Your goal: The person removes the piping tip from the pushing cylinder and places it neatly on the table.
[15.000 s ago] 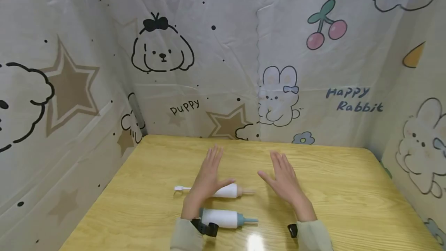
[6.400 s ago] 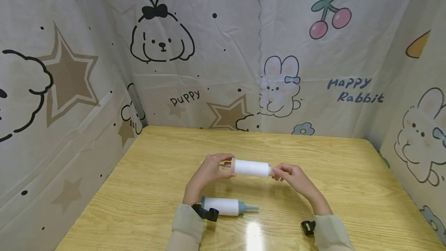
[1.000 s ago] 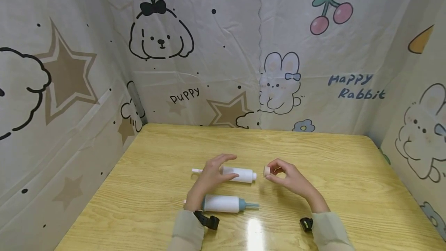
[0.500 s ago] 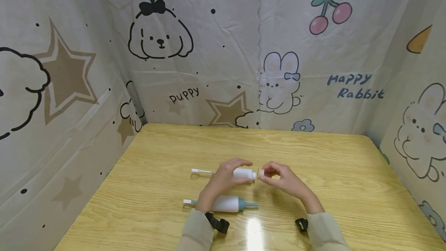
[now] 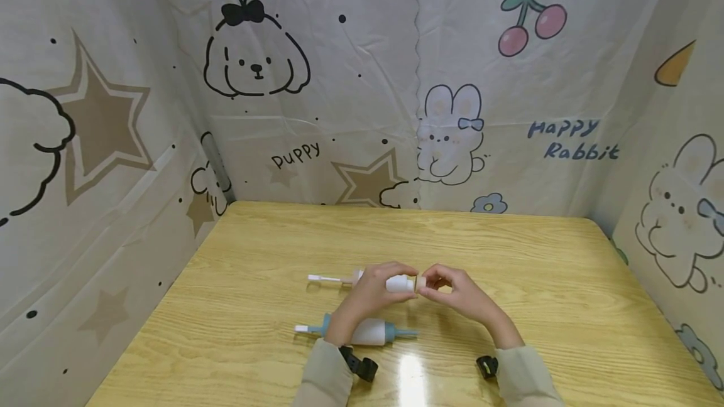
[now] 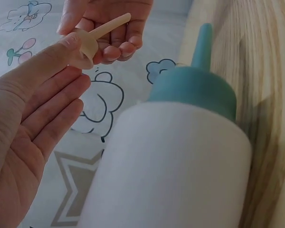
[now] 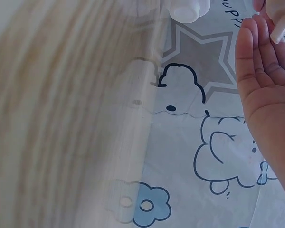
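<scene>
A beige nozzle cap (image 6: 88, 50) is held between both hands, off its bottle. My left hand (image 5: 376, 287) pinches the cap's wide end between thumb and forefinger, the other fingers stretched out below. My right hand (image 5: 466, 297) holds the cap from the other side, its fingers curled around the nozzle. Under the left hand lies a white bottle (image 5: 400, 283) with a beige collar, its bare neck facing right and a white-tipped brush (image 5: 322, 278) at its left end. Nearer me lies a second white bottle (image 5: 370, 333) with a teal nozzle cap (image 6: 192, 88), partly hidden by my left wrist.
The bottles lie on a yellow wood-grain table (image 5: 509, 256). A pale cloth (image 5: 362, 80) printed with cartoons hangs round its back and sides. Light glares off the table (image 5: 411, 375) near the front. Each wrist wears a black camera.
My left hand has moved right along the bottle and now pinches the cap. The right hand has brought the cap slightly left, close to the bottle's neck. Both bottles stay lying.
</scene>
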`<state>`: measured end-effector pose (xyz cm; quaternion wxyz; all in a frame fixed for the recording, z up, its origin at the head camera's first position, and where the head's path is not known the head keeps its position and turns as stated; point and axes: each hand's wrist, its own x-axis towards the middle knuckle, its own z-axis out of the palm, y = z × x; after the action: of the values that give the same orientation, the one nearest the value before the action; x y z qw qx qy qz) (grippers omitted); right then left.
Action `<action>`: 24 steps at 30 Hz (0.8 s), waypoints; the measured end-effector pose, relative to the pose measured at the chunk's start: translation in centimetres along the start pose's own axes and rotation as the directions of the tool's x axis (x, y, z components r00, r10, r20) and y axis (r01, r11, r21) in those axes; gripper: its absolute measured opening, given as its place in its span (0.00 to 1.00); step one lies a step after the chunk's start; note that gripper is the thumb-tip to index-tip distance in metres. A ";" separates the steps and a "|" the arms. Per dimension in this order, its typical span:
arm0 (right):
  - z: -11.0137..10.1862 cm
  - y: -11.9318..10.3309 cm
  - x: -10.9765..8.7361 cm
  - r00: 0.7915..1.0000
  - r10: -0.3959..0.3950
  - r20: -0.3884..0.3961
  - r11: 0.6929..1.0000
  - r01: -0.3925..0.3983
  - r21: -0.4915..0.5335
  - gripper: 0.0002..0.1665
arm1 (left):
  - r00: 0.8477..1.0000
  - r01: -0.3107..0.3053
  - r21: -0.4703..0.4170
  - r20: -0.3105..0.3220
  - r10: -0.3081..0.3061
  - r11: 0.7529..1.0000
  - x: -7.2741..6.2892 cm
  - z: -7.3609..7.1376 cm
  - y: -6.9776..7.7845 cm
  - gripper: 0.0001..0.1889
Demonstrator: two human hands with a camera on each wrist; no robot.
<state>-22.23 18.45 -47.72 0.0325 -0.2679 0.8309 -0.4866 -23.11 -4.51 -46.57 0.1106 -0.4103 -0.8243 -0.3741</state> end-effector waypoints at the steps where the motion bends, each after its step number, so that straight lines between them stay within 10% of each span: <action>1: 0.0 0.0 0.0 1.000 0.003 0.006 1.000 -0.003 0.006 0.07 | 1.000 -0.005 -0.002 -0.007 0.005 1.000 0.0 0.0 0.0 0.19; 24: -1.3 0.7 -1.2 0.996 0.010 0.090 0.999 -0.013 0.039 0.14 | 0.996 -0.026 0.039 -0.086 0.029 0.999 -0.3 -0.7 -0.7 0.19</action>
<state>-21.92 20.32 -47.85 0.0780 -0.2841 0.8203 -0.4902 -23.48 -5.45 -46.61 0.1592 -0.4028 -0.8200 -0.3741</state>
